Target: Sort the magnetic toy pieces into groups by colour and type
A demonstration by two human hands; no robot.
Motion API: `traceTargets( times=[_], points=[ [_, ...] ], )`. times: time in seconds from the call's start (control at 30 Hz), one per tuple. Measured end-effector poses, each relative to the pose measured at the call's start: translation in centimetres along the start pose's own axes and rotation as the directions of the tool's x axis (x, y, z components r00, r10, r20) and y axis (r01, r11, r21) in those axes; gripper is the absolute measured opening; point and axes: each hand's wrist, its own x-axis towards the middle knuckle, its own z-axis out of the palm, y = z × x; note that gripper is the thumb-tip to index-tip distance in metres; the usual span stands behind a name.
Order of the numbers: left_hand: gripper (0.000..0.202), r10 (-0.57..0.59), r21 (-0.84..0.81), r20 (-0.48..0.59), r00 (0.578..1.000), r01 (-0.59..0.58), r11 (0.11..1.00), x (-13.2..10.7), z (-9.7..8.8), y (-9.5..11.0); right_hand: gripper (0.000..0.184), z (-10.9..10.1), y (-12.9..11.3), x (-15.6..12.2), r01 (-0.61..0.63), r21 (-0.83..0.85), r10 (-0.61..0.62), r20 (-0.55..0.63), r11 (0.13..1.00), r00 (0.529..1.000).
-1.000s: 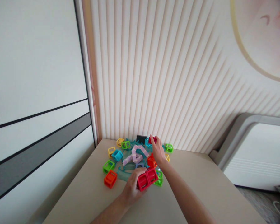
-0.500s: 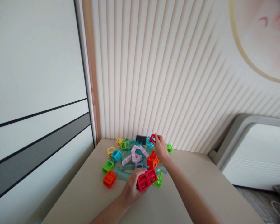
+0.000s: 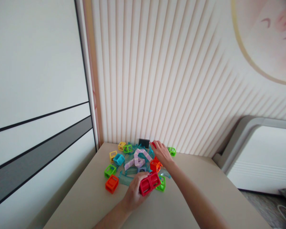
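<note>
Slender bare forearms, with left hand and right hand equally bare.

Hands curled, right arm extended farther

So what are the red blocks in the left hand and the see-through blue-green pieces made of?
The red blocks in the left hand look like smooth, hard plastic: even colour, neat open frames. The blue-green pieces are probably glossy tinted plastic, because the table seems to show through.

One head cam, looks fwd & down over tabletop, faces ribbed wall, mid dist.
</note>
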Motion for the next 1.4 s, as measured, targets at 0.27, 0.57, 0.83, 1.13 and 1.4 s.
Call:
traceTargets(
  times=[0.27,0.57,0.83,1.13,1.4],
  points=[
    [0.047,0.013,-0.002,-0.011,1.000,-0.013,1.000,0.2,0.0,0.1,0.033,1.1,0.6,-1.0,-0.011,-0.063,0.014,0.060,0.998,0.998],
    [0.046,-0.004,-0.001,0.003,1.000,0.004,1.000,0.1,0.0,0.0,0.032,0.8,1.7,-1.3,-0.121,0.046,0.121,0.007,0.992,0.993],
    [0.046,-0.026,-0.024,-0.064,0.998,0.024,0.999,0.1,-0.2,0.0,0.047,-0.4,2.3,-2.7,-0.334,0.395,0.429,-0.182,0.856,0.885],
    [0.041,-0.185,-0.048,-0.169,0.968,0.179,0.983,0.5,-0.1,0.6,0.052,3.7,-5.8,-10.1,-0.178,0.945,0.748,-0.093,0.274,0.657],
    [0.045,-0.406,-0.185,-0.133,0.904,0.380,0.907,0.3,-0.4,0.8,0.037,3.2,-8.3,-11.7,0.087,0.996,0.761,-0.075,0.024,0.645]
  ],
)
